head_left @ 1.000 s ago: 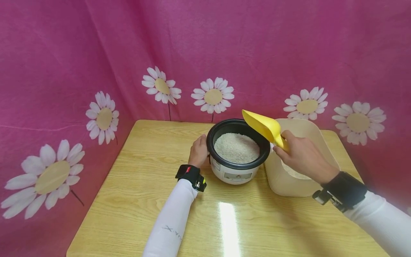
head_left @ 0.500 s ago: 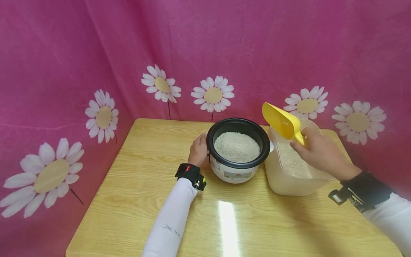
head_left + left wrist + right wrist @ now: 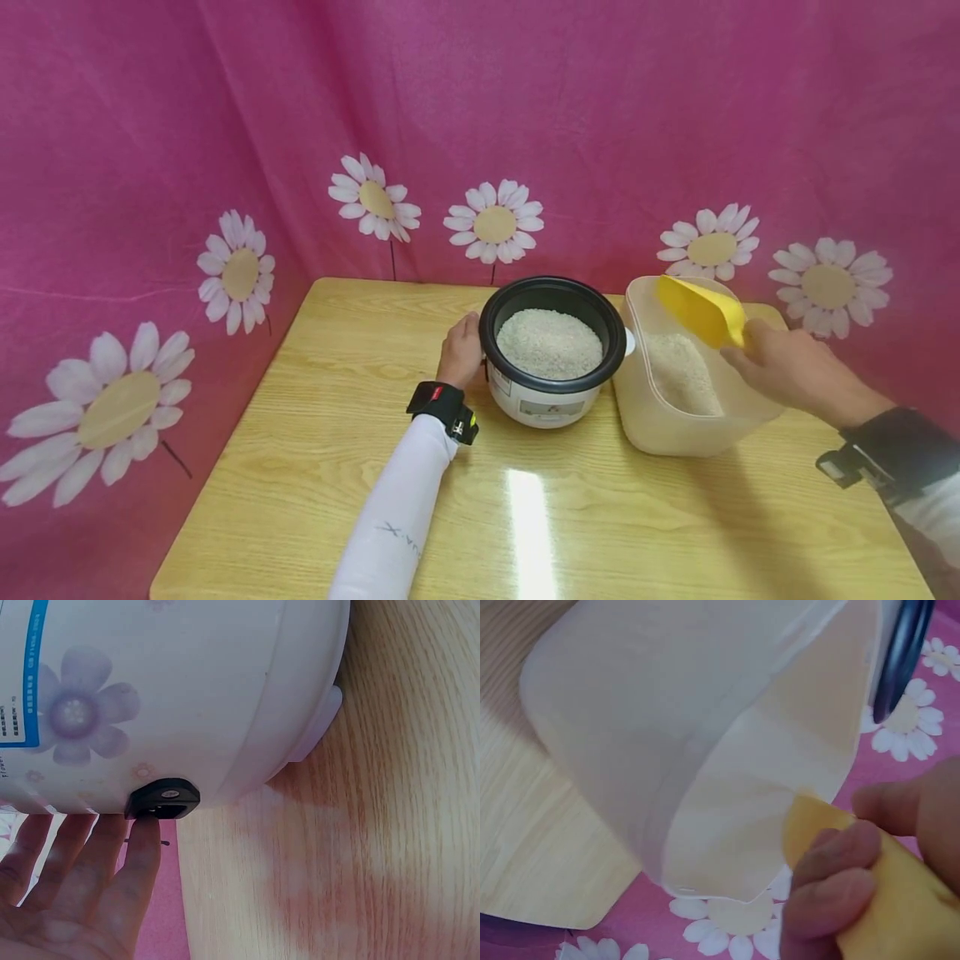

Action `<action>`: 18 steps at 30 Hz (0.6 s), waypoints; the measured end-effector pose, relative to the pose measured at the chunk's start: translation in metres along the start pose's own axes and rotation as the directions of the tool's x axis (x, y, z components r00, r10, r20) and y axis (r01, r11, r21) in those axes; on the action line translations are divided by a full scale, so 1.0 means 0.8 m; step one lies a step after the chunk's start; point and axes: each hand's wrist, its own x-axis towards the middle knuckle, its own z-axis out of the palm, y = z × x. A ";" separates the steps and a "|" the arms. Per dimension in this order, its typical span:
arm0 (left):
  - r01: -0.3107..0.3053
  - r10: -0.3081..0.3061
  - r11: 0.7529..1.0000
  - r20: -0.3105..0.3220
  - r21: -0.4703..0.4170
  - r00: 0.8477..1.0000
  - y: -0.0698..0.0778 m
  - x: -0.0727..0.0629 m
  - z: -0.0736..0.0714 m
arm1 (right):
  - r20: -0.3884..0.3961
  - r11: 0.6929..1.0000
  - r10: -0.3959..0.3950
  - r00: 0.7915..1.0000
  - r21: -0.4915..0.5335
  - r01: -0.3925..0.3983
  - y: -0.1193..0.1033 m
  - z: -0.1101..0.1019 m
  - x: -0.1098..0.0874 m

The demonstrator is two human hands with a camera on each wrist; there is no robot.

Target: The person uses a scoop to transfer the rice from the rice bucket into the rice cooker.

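A white rice cooker (image 3: 551, 410) with a black inner rim stands on the table, holding a heap of white rice (image 3: 551, 344). My left hand (image 3: 461, 352) rests against its left side; in the left wrist view the extended fingers (image 3: 142, 855) touch the wall beside a black power socket (image 3: 166, 799). To the right, my right hand (image 3: 802, 373) grips the handle of a yellow scoop (image 3: 701, 310), its blade over the mouth of a translucent cream bin (image 3: 667, 432). Loose rice (image 3: 682, 375) lies in the bin. The scoop's inside is hidden.
The wooden table (image 3: 360, 467) carries cooker and bin close side by side, near its back edge. A pink curtain (image 3: 600, 108) with white daisies hangs behind and on the left. The cooker's white side handle (image 3: 630, 342) juts toward the bin.
My right hand has carried the scoop rightward and down, from beside the cooker's rim to over the bin. The left hand stays at the cooker's side.
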 end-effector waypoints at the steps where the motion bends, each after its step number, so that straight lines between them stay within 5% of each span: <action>1: -0.003 0.003 1.000 -0.001 0.002 1.000 0.000 0.000 0.000 | 0.023 1.000 0.003 1.000 -0.004 -0.003 0.002 0.001 0.001; 18: -0.004 0.004 1.000 0.010 0.003 1.000 0.001 0.000 -0.002 | 0.278 1.000 -0.006 0.961 -0.018 0.011 0.013 0.009 0.012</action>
